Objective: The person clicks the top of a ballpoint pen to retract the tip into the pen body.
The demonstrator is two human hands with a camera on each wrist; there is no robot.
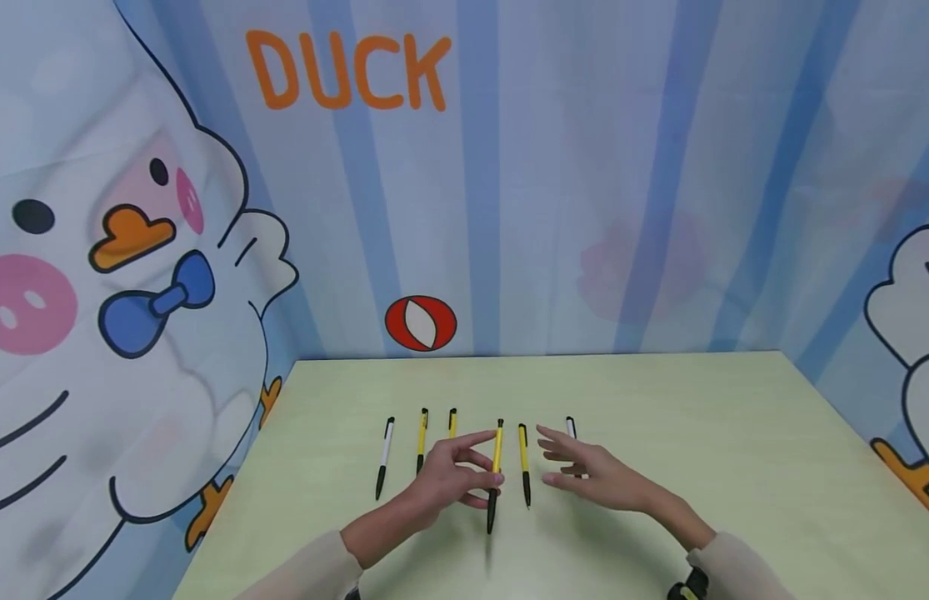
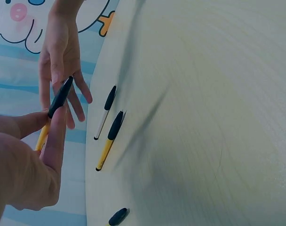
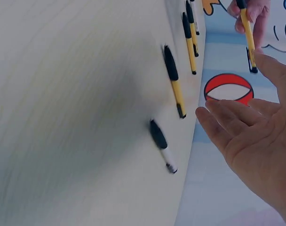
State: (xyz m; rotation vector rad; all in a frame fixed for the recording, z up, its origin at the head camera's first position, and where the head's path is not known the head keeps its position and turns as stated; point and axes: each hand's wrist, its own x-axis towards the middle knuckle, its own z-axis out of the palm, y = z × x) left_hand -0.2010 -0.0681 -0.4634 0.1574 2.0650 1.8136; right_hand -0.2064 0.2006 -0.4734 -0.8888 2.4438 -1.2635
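My left hand [image 1: 447,482] pinches a yellow pen [image 1: 497,450] with a black grip, held above the table with its black end pointing down toward me. In the left wrist view this pen [image 2: 61,98] sits between the thumb and fingers. My right hand [image 1: 605,477] is raised to the right with fingers extended and nothing in it. Between the two hands another yellow pen [image 1: 523,454] lies on the table. A white pen [image 1: 571,426] lies behind the right hand, partly hidden by it; the right wrist view shows this white pen [image 3: 165,149] whole.
Left of my hands lie a white pen [image 1: 386,450] and two yellow pens, one [image 1: 422,437] beside the other [image 1: 452,423], the latter partly covered by the left hand. The pale table [image 1: 696,400] ends at a printed duck curtain [image 1: 539,183].
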